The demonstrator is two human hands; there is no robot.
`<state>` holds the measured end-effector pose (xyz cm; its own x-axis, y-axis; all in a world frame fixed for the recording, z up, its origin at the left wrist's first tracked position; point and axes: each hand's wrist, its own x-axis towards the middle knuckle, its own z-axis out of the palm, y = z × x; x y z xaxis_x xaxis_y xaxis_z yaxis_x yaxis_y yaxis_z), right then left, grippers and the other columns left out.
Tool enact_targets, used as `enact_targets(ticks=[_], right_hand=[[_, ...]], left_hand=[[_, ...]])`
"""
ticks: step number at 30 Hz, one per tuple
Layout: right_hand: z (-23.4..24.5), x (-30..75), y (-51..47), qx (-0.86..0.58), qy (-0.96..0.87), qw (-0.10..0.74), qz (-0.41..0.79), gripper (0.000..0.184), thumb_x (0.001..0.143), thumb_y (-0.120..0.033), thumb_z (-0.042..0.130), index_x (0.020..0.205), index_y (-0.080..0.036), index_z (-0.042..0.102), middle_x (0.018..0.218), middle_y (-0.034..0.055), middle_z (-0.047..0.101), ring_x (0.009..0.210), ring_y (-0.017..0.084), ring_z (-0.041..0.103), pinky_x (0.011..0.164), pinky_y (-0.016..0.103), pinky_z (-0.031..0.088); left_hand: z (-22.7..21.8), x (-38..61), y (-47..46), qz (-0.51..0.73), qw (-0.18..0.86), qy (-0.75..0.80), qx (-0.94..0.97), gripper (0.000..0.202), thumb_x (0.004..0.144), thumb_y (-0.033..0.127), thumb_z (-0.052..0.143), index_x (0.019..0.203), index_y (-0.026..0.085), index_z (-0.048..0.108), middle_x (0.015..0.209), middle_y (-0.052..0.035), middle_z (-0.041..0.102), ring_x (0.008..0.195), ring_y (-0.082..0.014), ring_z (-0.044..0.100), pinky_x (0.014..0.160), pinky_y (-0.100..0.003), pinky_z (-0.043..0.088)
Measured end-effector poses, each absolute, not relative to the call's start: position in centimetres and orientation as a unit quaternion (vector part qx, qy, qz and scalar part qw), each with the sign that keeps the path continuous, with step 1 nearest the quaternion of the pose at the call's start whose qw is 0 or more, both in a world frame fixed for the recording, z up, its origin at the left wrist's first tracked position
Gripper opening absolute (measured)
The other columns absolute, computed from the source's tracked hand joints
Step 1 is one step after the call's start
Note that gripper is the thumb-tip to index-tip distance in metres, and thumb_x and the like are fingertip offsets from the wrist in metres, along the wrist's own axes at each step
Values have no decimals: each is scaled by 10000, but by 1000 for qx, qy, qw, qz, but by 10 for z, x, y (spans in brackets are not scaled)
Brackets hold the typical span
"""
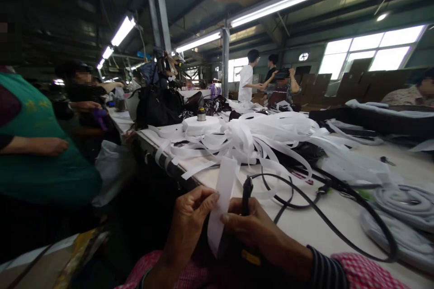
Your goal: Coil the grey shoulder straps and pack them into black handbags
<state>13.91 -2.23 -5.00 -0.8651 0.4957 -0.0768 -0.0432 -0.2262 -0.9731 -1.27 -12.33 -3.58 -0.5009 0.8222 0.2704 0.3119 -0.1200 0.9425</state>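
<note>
A white strip (225, 178) stands upright between my two hands at the table's near edge. My left hand (193, 210) pinches the strip's left side between thumb and fingers. From the right, my right hand (249, 223) pinches the same strip, its thumb against the face. A black strap end (247, 192) with a small metal fitting rises at my right hand's fingers; whether they grip it too, I cannot tell. The strip's lower end hangs over the dark area below my hands. Behind lies a tangled heap of white strips (251, 131).
A roll of white tape (200, 125) sits behind the strips, near black bags (159, 106). Long black straps (359, 198) curve across the table's right side, beside bundled pale coils (403, 205). A person in a green apron (40, 144) stands at left; others are farther back.
</note>
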Motion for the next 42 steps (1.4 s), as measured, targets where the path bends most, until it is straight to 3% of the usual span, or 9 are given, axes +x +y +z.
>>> enact_targets(ticks=[4,10,14,16,19,24,28,35,42], right_hand=[[-34,146,-8,-164,-597,240,747,387,836,-461,813,969,-139,645,584,-78,375,490,48,286,438,190,152],[-31,147,7,-189,-575,295,740,370,771,-362,844,696,-144,555,522,-92,306,460,37,216,435,218,112],[-36,141,7,-246,-582,288,720,368,685,-339,878,666,-140,569,492,-82,356,444,40,244,431,226,124],[-37,139,5,-265,-585,276,715,393,648,-362,899,653,-134,579,489,-69,398,445,45,282,429,220,154],[-40,138,3,-273,-583,258,720,435,636,-401,919,650,-133,577,492,-56,438,444,48,315,423,210,184],[-35,145,7,-213,-602,275,719,397,848,-478,801,790,-120,639,534,-75,386,450,32,252,416,190,148],[9,155,13,-168,-588,378,695,421,929,-531,704,984,-114,711,715,-13,555,429,16,265,387,194,133],[107,154,16,-86,-594,451,661,431,988,-563,622,885,-151,697,683,-23,550,422,21,279,361,180,156],[125,139,12,-82,-555,464,685,546,1117,-490,328,856,-136,652,675,-33,525,422,18,250,360,161,142]], left_hand=[[-56,-19,-127,571,239,638,458,362,893,502,678,804,158,749,695,-2,652,650,-134,534,583,-206,413],[-75,-15,-112,536,315,614,486,357,896,510,692,862,156,727,752,-15,653,609,-112,518,542,-198,400],[-70,-6,-96,605,461,496,418,429,822,480,785,1105,190,643,1045,-70,703,722,-155,632,524,-208,483],[-67,-2,-89,628,485,459,399,439,754,411,856,1055,173,643,995,-71,717,798,-182,674,625,-236,546],[-69,-2,-84,633,467,473,397,390,683,344,897,925,138,673,770,-35,706,644,-149,648,592,-231,528],[-82,-9,-92,632,449,508,376,288,667,319,881,744,127,680,605,-15,671,534,-124,583,534,-222,479],[-94,-9,-97,605,474,529,360,330,675,370,889,693,126,668,588,-25,681,514,-121,577,540,-225,470],[-109,-2,-94,566,497,532,387,362,716,442,872,723,112,725,648,-58,720,555,-136,614,556,-227,468],[-112,4,-93,535,530,529,392,305,710,379,873,717,104,741,634,-46,713,533,-107,583,548,-205,443]])
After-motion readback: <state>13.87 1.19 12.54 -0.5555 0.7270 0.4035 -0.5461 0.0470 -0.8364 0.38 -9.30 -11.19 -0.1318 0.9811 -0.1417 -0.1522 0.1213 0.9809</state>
